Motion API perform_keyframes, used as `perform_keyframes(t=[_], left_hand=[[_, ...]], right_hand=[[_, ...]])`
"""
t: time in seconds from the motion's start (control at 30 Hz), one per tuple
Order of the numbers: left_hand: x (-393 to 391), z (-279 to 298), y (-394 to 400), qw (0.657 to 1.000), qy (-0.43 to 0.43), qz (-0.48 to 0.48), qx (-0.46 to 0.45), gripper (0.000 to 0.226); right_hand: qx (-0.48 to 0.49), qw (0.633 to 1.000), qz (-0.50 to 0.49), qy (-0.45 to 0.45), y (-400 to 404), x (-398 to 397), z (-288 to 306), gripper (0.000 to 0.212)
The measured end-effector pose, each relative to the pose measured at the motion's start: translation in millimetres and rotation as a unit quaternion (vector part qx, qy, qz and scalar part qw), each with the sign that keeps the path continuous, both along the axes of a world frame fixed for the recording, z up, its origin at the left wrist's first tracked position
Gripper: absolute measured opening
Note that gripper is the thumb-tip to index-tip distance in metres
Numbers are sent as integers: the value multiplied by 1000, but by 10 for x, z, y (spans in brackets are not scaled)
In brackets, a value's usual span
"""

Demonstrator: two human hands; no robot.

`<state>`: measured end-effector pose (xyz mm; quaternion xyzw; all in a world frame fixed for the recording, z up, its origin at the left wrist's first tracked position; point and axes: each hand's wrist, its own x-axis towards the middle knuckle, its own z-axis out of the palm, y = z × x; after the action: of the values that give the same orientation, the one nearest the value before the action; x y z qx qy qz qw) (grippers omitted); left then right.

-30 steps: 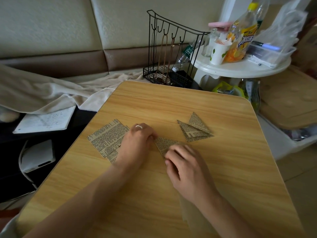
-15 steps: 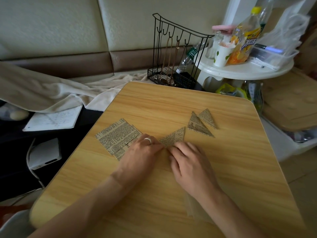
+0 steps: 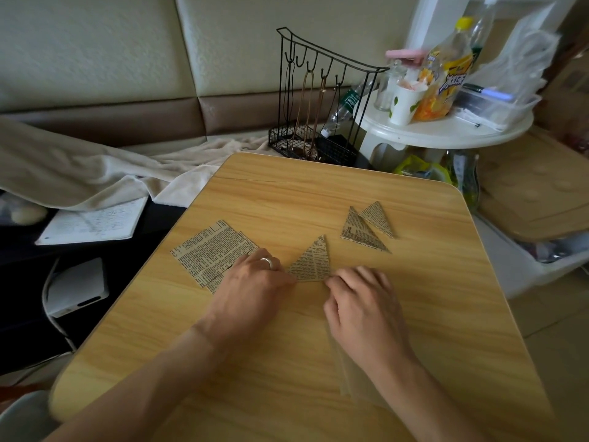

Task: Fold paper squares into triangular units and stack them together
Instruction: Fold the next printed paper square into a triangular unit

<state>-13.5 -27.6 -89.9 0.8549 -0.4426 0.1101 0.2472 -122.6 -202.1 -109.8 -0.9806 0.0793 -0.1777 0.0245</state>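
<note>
A newsprint paper folded into a triangle (image 3: 314, 261) lies on the wooden table (image 3: 318, 193), its apex pointing away from me. My left hand (image 3: 255, 282), with a ring on one finger, holds its bottom left corner. With curled fingers, my right hand (image 3: 360, 301) holds the bottom right corner. Two finished folded triangles (image 3: 363, 228) lie overlapping to the upper right. A small stack of flat newsprint squares (image 3: 210, 250) sits at the left, partly under my left hand.
A black wire rack (image 3: 318, 103) stands beyond the table's far edge. A white round side table (image 3: 446, 132) with a bottle and a cup is at the back right. To the left lie a cream blanket (image 3: 95, 173) and a notebook (image 3: 92, 221).
The paper between my hands has gone from mostly hidden under my fingers to a triangle pointing away from me. The view has shifted slightly.
</note>
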Motion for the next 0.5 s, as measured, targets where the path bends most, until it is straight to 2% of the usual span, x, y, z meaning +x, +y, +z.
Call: perform_keyframes(t=[0.23,0.37,0.5], left_hand=[[-1,-1,-3,1000,5,-14,4,23],[38,-47,34,999,-44,-13,24,31],[47,-120,138,994,-103,-12,16,22]], right_hand=[[37,996,80,14,136,68,-13,27],[38,998,59,0,38,79,-4,30],[37,998,58,-12,47,103,-26,31]])
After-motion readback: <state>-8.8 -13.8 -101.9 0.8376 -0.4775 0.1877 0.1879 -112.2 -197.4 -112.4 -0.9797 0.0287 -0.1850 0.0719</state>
